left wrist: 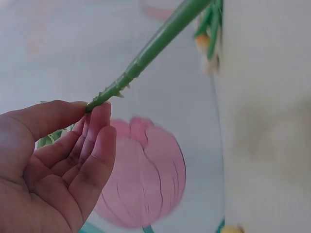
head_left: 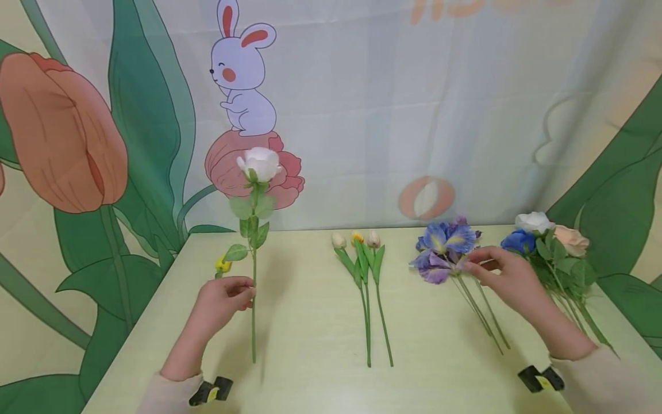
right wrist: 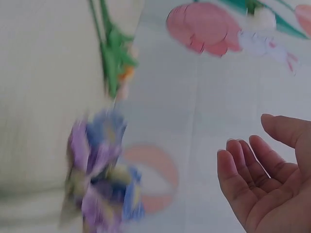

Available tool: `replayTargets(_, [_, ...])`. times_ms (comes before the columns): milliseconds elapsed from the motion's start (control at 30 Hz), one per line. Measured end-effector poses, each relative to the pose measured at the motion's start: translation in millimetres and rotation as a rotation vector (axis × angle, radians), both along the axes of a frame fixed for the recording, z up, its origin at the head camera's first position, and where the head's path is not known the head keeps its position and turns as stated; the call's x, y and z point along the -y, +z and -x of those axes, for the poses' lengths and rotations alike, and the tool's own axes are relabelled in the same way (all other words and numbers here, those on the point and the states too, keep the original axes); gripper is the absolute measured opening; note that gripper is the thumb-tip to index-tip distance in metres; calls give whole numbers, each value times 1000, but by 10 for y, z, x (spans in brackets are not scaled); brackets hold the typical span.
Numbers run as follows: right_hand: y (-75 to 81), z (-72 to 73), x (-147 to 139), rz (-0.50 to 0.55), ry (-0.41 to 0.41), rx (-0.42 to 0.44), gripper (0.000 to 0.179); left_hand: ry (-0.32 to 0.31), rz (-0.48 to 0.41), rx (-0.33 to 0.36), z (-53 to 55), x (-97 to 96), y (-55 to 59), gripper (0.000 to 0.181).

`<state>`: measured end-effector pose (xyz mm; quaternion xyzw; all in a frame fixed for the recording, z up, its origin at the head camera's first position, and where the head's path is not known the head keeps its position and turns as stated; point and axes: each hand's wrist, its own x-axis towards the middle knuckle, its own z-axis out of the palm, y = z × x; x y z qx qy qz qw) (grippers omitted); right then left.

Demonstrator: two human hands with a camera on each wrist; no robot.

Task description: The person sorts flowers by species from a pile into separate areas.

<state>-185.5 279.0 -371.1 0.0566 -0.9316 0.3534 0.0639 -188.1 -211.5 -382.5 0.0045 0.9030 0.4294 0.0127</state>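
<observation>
A single white rose point(head_left: 260, 164) stands upright above the left side of the table, its leafy green stem point(left wrist: 146, 58) pinched between the thumb and fingers of my left hand point(head_left: 217, 302). On the right, my right hand point(head_left: 509, 282) hovers by a group of blue-purple irises point(head_left: 446, 244) that lie on the table. In the right wrist view the fingers of that hand point(right wrist: 267, 187) are loosely bent, with nothing between them. A yellow flower point(head_left: 223, 264) shows just behind my left hand, and the rest of it is hidden.
Several tulips point(head_left: 368, 270), white, yellow and pale pink, lie mid-table point(head_left: 315, 322). Beyond the right hand lies a bunch of roses: white point(head_left: 534, 221), blue point(head_left: 519, 241) and peach point(head_left: 571, 240). A printed curtain point(head_left: 351, 115) hangs behind the table's back edge.
</observation>
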Motion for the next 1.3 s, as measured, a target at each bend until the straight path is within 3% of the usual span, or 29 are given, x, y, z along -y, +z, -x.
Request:
replayTargets(133, [-17, -12, 435, 102, 49, -8, 28, -17, -82, 0, -26, -351, -1, 19])
replayTargets(333, [-67, -14, 969, 272, 110, 6, 26, -90, -188, -20, -44, -777, -27, 17])
replayTargets(633, [-250, 10, 1523, 425, 168, 59, 27, -183, -316, -53, -21, -1214, -166, 15])
replayTargets(933, [-320, 23, 1721, 486, 132, 86, 26, -239, -355, -62, -91, -1423, -224, 18])
replayTargets(1167, [-332, 10, 1731, 495, 136, 96, 22, -238, -333, -79, -114, -1463, -277, 18])
replayTargets(1300, [-292, 19, 1711, 565, 165, 151, 26, -237, -323, -91, -114, -1479, -289, 18])
